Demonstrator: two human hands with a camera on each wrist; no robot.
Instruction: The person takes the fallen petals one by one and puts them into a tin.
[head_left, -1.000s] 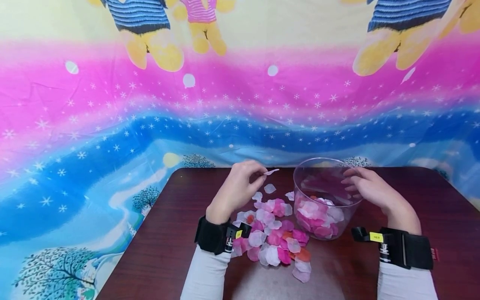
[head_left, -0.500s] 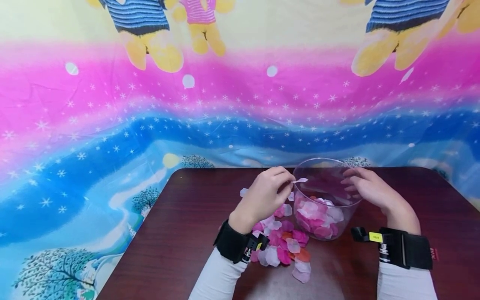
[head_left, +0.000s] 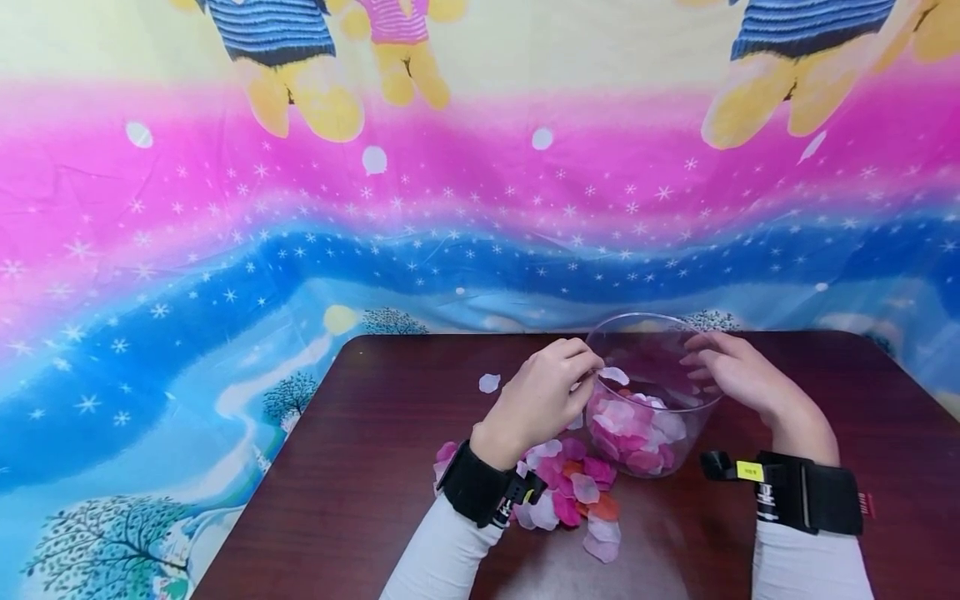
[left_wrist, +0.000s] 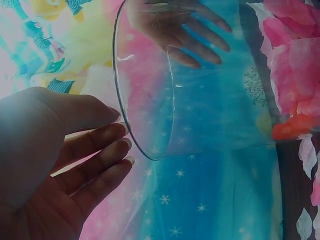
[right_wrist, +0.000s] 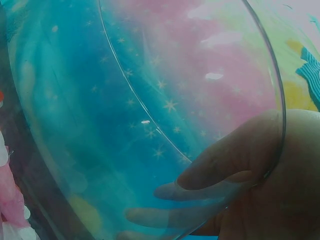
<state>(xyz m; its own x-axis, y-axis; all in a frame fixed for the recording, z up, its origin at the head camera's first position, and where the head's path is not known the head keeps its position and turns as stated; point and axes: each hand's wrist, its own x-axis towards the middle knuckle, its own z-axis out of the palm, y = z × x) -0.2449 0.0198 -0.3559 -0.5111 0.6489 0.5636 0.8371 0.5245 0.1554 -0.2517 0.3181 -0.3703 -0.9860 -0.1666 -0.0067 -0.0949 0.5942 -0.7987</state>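
Note:
In the head view a clear plastic tub (head_left: 693,429) stands on the table, partly filled with pink and white artificial petals (head_left: 630,429). My left hand (head_left: 536,400) is at the tub's left rim, thumb and fingertips close together. Just past those fingertips, inside the rim, is a pale petal (head_left: 615,375). The left wrist view shows the fingers (left_wrist: 102,155) loosely bent at the rim, with no petal visible between them. My right hand (head_left: 742,375) lies along the tub's right side, its extended fingers seen through the clear wall; firm contact cannot be told.
A loose pile of pink, white and orange petals (head_left: 562,483) lies left of the tub, partly hidden by the left forearm. One pale petal (head_left: 490,383) lies apart behind it. The dark table (head_left: 322,500) ends at a printed backdrop (head_left: 450,208).
My left hand has moved right from over the pile to the tub's rim, bringing a pale petal, which now appears apart from the fingertips inside the tub. The right hand has stayed put.

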